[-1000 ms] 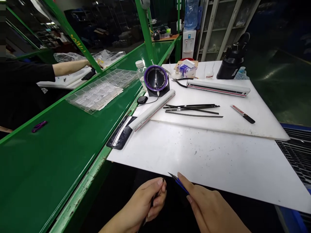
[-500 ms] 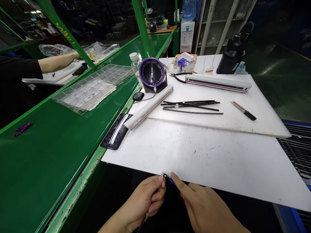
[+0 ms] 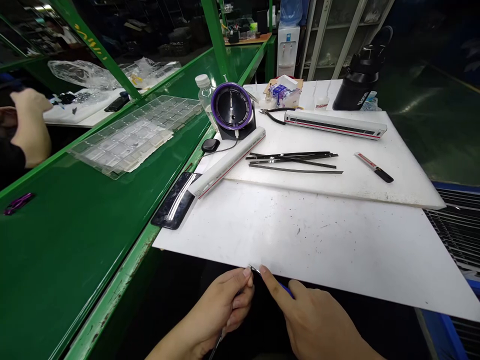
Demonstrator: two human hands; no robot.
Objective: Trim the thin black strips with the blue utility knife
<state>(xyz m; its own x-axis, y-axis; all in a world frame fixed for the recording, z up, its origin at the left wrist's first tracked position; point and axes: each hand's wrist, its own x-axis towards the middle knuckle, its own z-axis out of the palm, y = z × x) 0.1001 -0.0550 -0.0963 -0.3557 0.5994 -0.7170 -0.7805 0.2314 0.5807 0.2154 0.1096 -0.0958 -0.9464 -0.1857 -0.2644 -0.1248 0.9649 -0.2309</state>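
Hands with blue tool by white tabletop; green bench left, dispenser beyond.

Ahead of the fingers, the speckled white counter bears a white slab. On the slab lie black strips, and farther from the fingers, pliers; right of the strips, a cutter. Left of the fingers, a glossy black panel overlaps the counter's edge.

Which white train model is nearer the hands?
The left one, slanting from the purple-rimmed device to the dark phone; the right one lies farther back, by the pliers.
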